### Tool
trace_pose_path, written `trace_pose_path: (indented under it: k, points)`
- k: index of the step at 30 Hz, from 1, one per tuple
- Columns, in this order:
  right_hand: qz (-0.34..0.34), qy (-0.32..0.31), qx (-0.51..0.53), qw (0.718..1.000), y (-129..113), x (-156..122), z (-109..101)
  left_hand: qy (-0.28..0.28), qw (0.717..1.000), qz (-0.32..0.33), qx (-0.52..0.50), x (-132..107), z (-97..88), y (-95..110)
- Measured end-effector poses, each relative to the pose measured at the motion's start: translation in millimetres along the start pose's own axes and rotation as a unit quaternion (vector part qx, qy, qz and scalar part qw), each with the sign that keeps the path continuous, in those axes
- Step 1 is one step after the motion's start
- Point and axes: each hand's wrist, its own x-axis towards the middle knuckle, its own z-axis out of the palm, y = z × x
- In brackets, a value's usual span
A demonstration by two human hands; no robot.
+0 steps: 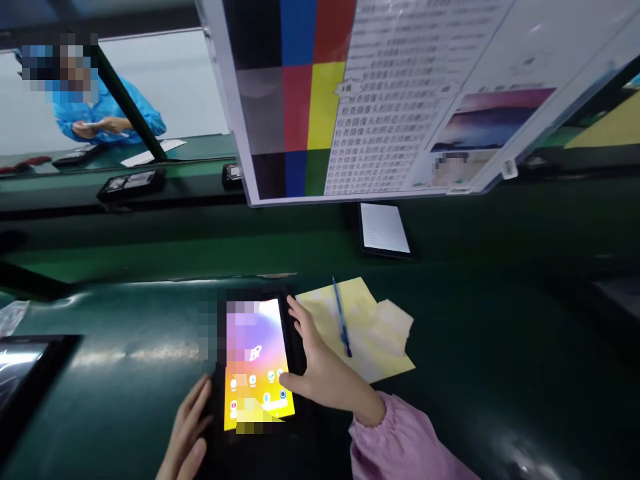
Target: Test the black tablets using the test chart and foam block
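"Black edging frames the lit tablet [256,367] between your hands. Which of your hands is nearer?"

"Your right hand [320,370], at 3 o'clock from it. Your thumb reaches over the lower icons, at 4 o'clock on the screen, while your fingers spread by the far corner, toward 1 o'clock."

"And your left hand [187,427]?"

"Lower, toward 8 o'clock, with your fingertips just beside the dark near-side border. Whether you touch it there, I cannot tell."

"How does the long axis run from where you sit?"

"Nearly 12 to 6. So you have one hand at each long side rather than at the ends, and that is the relation to mind."

"Are you clamped on it?"

"Neither of your hands looks closed. Your right thumb stands well apart from its fingers; your left fingers reach out loosely, thumb apart. Whether your right thumb presses the glass, I cannot tell."

"What does your tablet lie near?"

"It is close before you over the dark green tabletop [135,387]; flat or slightly raised, I cannot tell. From it, you have yellow paper [367,353] with a blue pen [342,320] between 2 and 3 o'clock, and a white-screened device [385,228] between 1 and 2."
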Motion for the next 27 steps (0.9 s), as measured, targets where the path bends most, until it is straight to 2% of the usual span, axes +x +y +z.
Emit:
trace_pose_path:
  k: [3,6,10,13,15,19,23,27]
  points:
    - [-0.022,-0.011,-0.016,1.0,5.5,0.4,1.0,0.026,0.997,0.042,0.053,28.4,-10.4,17.3]
    - [-0.027,-0.013,-0.014,0.999,11.5,1.8,4.8,0.002,0.994,0.047,0.097,64.7,-12.4,38.5]
    - [0.0,-0.022,-0.049,0.999,5.2,0.7,5.0,-0.017,0.979,0.109,0.171,119.3,1.7,66.9]
    - [0.014,-0.013,-0.061,0.998,-4.2,-1.6,2.6,-0.026,0.97,0.131,0.202,146.9,12.4,80.5]
    - [0.018,0.012,-0.052,0.998,-7.1,-2.7,2.5,-0.027,0.965,0.139,0.219,152.2,16.1,83.3]
    - [0.027,0.039,-0.036,0.998,-4.8,-4.7,6.2,-0.031,0.968,0.135,0.208,142.0,19.8,77.6]
    - [0.013,0.026,-0.015,0.999,-3.0,-6.7,9.4,-0.039,0.982,0.108,0.148,133.4,25.0,72.7]
    - [0.002,0.042,0.024,0.999,-0.5,-2.8,8.0,-0.037,0.997,0.044,0.058,134.9,28.6,73.2]
